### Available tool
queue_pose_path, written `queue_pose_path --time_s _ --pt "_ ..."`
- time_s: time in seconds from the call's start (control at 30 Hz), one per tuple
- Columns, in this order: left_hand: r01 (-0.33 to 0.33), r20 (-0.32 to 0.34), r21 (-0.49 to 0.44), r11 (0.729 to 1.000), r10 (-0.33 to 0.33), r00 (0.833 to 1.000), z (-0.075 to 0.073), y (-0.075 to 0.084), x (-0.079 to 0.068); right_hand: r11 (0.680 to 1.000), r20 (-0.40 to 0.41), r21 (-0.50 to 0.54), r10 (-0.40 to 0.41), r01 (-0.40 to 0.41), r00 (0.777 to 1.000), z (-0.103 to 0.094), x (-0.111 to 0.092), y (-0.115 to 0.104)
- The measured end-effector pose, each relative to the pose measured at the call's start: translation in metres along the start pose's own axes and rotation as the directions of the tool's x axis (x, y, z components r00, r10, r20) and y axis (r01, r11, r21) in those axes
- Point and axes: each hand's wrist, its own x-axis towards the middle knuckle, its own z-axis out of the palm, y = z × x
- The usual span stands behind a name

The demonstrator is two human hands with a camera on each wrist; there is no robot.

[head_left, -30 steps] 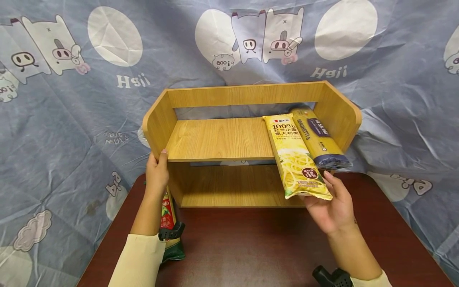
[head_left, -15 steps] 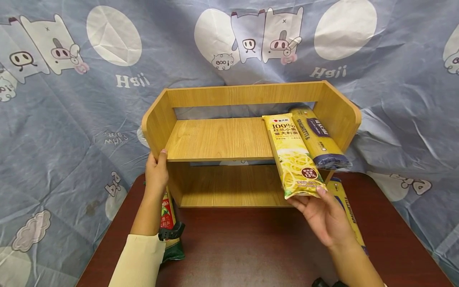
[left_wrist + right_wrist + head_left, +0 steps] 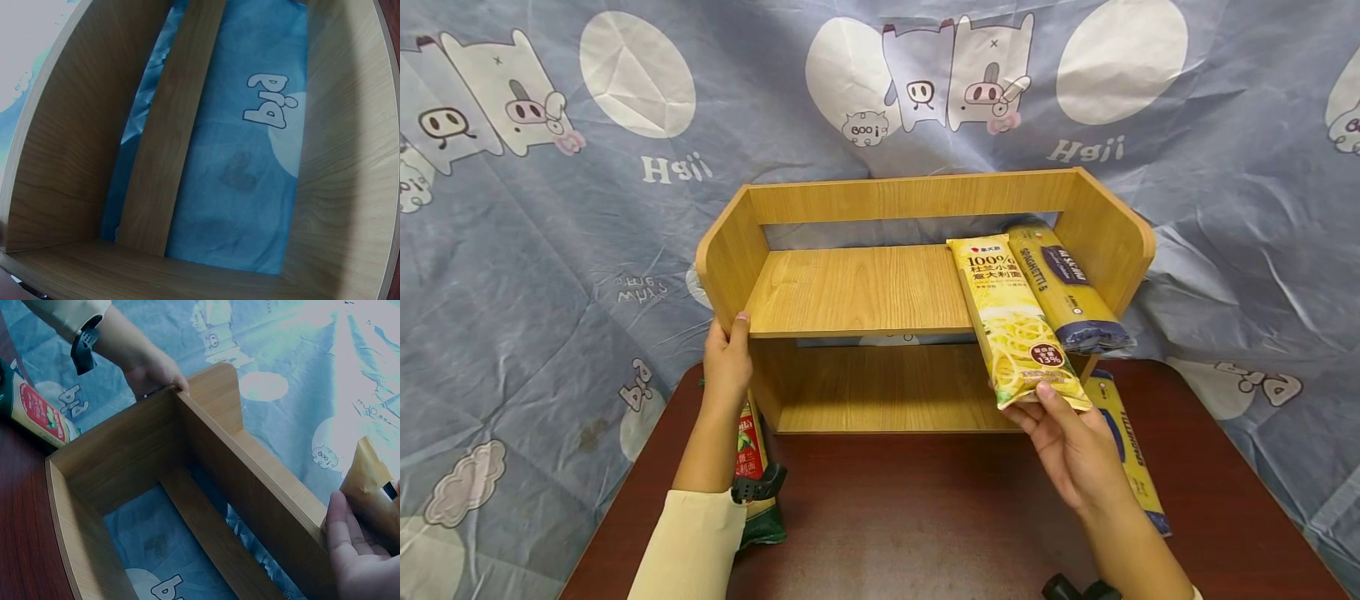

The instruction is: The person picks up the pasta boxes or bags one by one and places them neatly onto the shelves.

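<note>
My left hand [image 3: 728, 358] grips the left side of a two-tier wooden shelf [image 3: 861, 287], thumb on the upper board's front corner. My right hand [image 3: 1075, 450] pinches the front end of a yellow pasta packet [image 3: 1000, 308], thumb on top and fingers beneath. That packet lies on the upper tier, its front end jutting past the board's edge. Touching its right side is a yellow-and-blue spaghetti packet [image 3: 1063, 287]. The right wrist view shows the held packet's end [image 3: 365, 481] above my fingers. In the left wrist view only the shelf's lower compartment [image 3: 150, 187] appears, without the hand.
Another spaghetti packet [image 3: 1131, 467] lies on the dark red table [image 3: 917, 517] right of the shelf, partly behind my right arm. A red and green pasta packet [image 3: 751, 450] lies on the left, partly hidden by my left forearm. A patterned blue cloth [image 3: 820, 100] hangs behind.
My right hand has shifted left from beneath the packet's right corner, and its thumb now presses on top. The table's right-hand spaghetti packet has come into view. My left hand stays put.
</note>
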Motion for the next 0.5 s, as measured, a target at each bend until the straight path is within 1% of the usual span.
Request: queue_pose_path --time_s 0.3,0.5 --pt "-0.017 -0.005 -0.011 1.000 0.017 1.000 0.001 -0.001 0.001 0.999 -0.074 -0.010 0.033 -0.034 0.997 -0.001 0.010 0.003" --pt "-0.023 -0.002 -0.019 1.000 0.023 1.000 0.000 -0.001 0.001 0.998 -0.087 0.038 0.049 -0.046 0.995 -0.004 0.019 0.005"
